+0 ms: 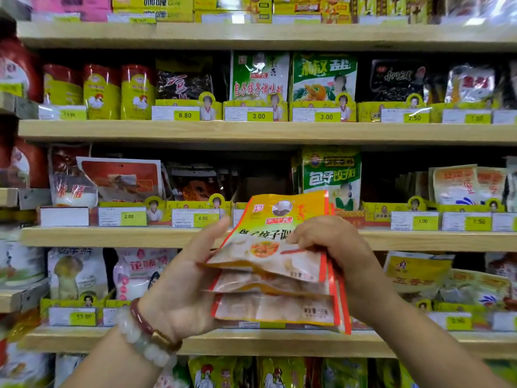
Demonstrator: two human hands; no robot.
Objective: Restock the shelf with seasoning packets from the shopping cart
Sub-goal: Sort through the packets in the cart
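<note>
I hold a stack of orange-and-yellow seasoning packets (pixel 275 264) in front of the wooden shelf (pixel 140 236), at mid-height of the view. My left hand (pixel 181 278) cradles the stack from below and from the left, its thumb raised along the packets' left edge. My right hand (pixel 333 247) pinches the top packet near its right side, fingers curled over its front. Behind the packets' top edge is a dark gap (pixel 260 186) in the shelf row, between a dark packet and a green packet (pixel 331 175). The shopping cart is out of view.
Wooden shelf boards run across the whole view, filled with seasoning bags in yellow display trays (pixel 321 112) with price tags. Red-and-yellow chicken powder bags (pixel 102 91) stand upper left. A beaded bracelet (pixel 145 331) sits on my left wrist.
</note>
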